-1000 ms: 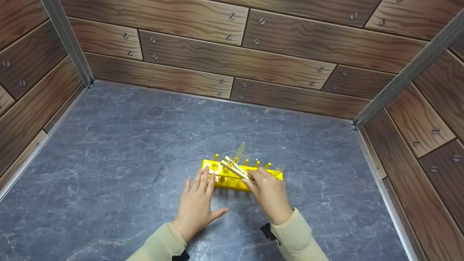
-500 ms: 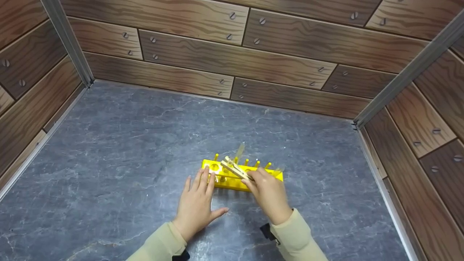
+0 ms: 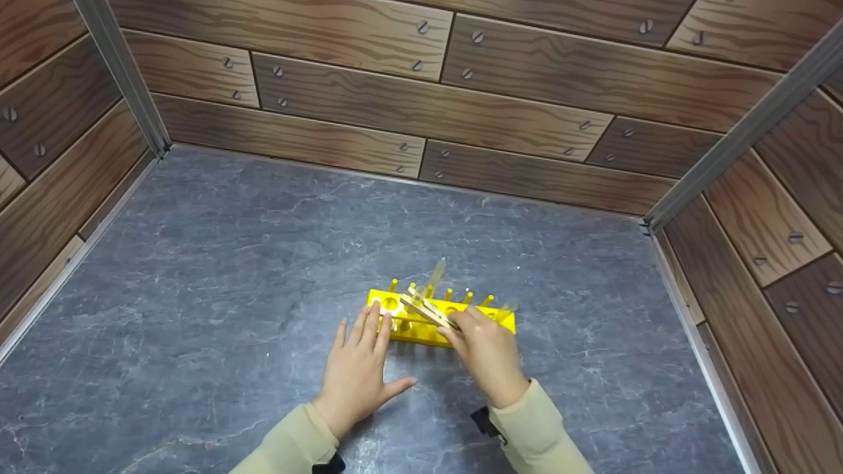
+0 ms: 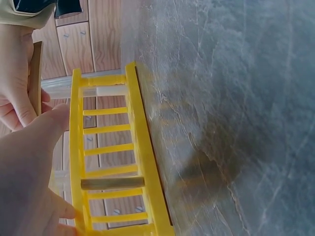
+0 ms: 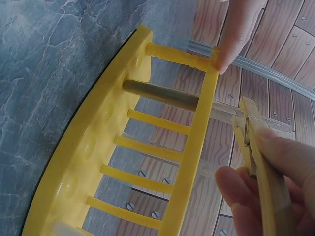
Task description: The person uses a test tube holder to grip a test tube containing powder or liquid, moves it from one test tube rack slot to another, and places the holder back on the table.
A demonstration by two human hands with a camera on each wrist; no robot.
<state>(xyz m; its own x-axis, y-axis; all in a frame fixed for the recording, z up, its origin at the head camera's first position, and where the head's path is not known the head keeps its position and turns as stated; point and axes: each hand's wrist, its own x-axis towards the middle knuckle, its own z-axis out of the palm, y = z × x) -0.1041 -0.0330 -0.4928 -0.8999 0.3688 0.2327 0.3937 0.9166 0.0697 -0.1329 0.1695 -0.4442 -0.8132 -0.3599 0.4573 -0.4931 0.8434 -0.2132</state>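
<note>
A yellow test tube rack (image 3: 504, 320) stands on the floor panel in the head view, its row of pegs along the far side. My left hand (image 3: 355, 372) lies with extended fingers at the rack's left end, fingertips on its top edge. In my right hand (image 3: 490, 352) I grip a wooden test tube clamp (image 5: 263, 162), which slants over the rack. A test tube with brown contents (image 5: 162, 93) stands in a hole near the left end. Its clear upper part rises past the top plate, and the clamp's jaws overlap it in the head view.
A clear tube (image 3: 438, 271) sits over one of the back pegs. Another clear tube (image 3: 506, 307) shows at the rack's right end. Wood-print walls (image 3: 342, 92) with metal corner strips enclose the grey marbled surface (image 3: 263, 263).
The clamp's jaw end has dipped slightly over the rack, and one more peg tip shows behind it. My left hand and the rack have stayed in place.
</note>
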